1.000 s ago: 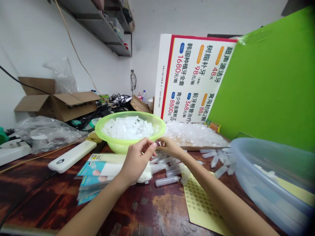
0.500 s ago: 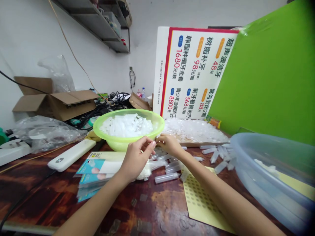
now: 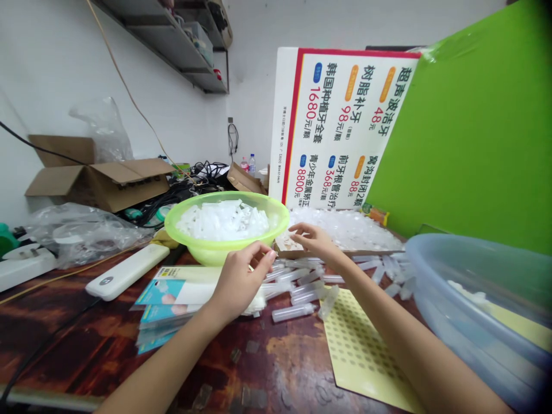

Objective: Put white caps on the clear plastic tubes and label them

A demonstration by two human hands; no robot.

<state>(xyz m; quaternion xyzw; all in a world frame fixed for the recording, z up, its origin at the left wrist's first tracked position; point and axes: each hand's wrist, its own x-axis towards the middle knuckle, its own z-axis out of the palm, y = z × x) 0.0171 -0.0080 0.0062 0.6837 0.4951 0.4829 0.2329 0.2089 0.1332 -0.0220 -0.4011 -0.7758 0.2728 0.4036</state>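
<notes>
My left hand is in front of the green bowl, thumb and forefinger brought together; a tiny pale bit may be at the tips, too small to name. Small white plastic pieces heap up in that green bowl. Reaching over the near left edge of a shallow cardboard tray, my right hand has its fingers apart and nothing visible in them. Clear small plastic parts cover the tray. Below both hands lie several clear plastic tubes, capped or tapered at one end.
Blue-and-white printed packets lie left of my left hand, beside a white power bank. A yellow sheet of dot stickers is under my right forearm. A large translucent blue basin stands right. A price board rises behind.
My right hand has moved away from my left, right and slightly up, to over the cardboard tray, its fingers now spread. My left hand has stayed nearly in place.
</notes>
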